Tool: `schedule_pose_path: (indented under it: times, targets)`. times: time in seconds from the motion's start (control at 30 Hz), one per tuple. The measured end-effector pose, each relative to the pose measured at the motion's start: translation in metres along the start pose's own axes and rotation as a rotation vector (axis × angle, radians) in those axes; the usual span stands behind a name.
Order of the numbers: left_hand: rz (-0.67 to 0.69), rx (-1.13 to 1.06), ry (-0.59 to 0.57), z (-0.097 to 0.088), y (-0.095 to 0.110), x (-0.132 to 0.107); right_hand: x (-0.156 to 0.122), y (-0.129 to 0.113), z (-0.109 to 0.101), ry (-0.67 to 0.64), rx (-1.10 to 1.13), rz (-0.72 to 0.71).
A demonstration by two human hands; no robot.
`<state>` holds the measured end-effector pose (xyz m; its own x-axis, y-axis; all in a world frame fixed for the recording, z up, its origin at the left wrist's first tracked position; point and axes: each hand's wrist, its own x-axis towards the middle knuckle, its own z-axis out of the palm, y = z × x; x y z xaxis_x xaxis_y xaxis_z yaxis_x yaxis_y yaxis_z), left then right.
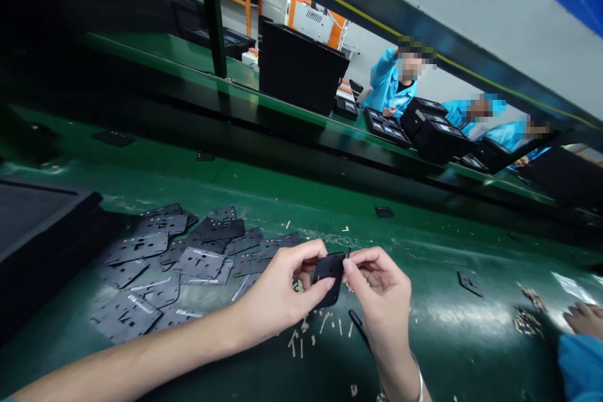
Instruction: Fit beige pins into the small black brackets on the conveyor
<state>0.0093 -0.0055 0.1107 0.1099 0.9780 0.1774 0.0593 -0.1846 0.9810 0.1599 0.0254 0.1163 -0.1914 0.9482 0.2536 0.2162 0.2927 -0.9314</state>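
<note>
My left hand (294, 279) grips a small black plate (330, 289) with rounded corners, thumb across its face and fingers behind. The thumb and forefinger of my right hand (377, 282) are pinched together at the plate's upper right edge. Whatever lies between those fingertips is too small to name. Below the plate, several pale little strips (301, 345) are scattered on the green bench (264, 370). A slim black tool (357, 321) lies partly hidden under my right hand. Left of my hands spreads a loose pile of dark plates with cut-outs (200, 262).
At the far left stands a large black box (42, 220). Another person's hand (584, 317) rests at the right edge, near small metallic-looking pieces (528, 321) and a single plate (470, 283). Across a raised ledge, people in blue work among black trays (386, 127).
</note>
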Motion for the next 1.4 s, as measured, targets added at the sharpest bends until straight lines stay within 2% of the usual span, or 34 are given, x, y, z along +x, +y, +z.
schedule_pose_path:
  times: [0.2, 0.37, 0.47, 0.6, 0.7, 0.93, 1.07, 1.13, 1.27, 1.4]
  targets:
    - [0.133, 0.193, 0.001, -0.001, -0.001, -0.003, 0.002, 0.004, 0.001, -0.001, 0.055, 0.029]
    - [0.211, 0.310, 0.001, -0.004, -0.004, -0.004, 0.010, 0.005, -0.001, -0.056, 0.195, 0.151]
    - [0.128, 0.226, -0.015, -0.007, -0.002, 0.000, 0.013, 0.002, -0.003, -0.075, 0.270, 0.205]
    - [-0.067, -0.094, -0.047, -0.011, 0.001, 0.007, 0.014, -0.001, -0.006, -0.172, 0.369, 0.197]
    - [-0.145, -0.255, -0.095, -0.012, 0.001, 0.009, 0.013, -0.002, -0.008, -0.202, 0.405, 0.189]
    - [-0.206, -0.381, -0.178, -0.012, -0.002, 0.010, 0.018, 0.003, -0.009, -0.237, 0.429, 0.279]
    - [-0.240, -0.389, -0.227, -0.013, -0.006, 0.013, 0.017, 0.006, -0.006, -0.280, 0.509, 0.273]
    - [-0.219, -0.315, -0.149, -0.012, -0.007, 0.013, 0.014, 0.008, -0.004, -0.229, 0.479, 0.221]
    - [-0.060, 0.006, 0.063, -0.005, -0.005, 0.009, 0.006, 0.010, 0.000, -0.083, 0.334, 0.086]
    - [0.023, 0.166, 0.096, -0.002, -0.005, 0.003, 0.002, 0.009, 0.001, -0.101, 0.308, 0.047]
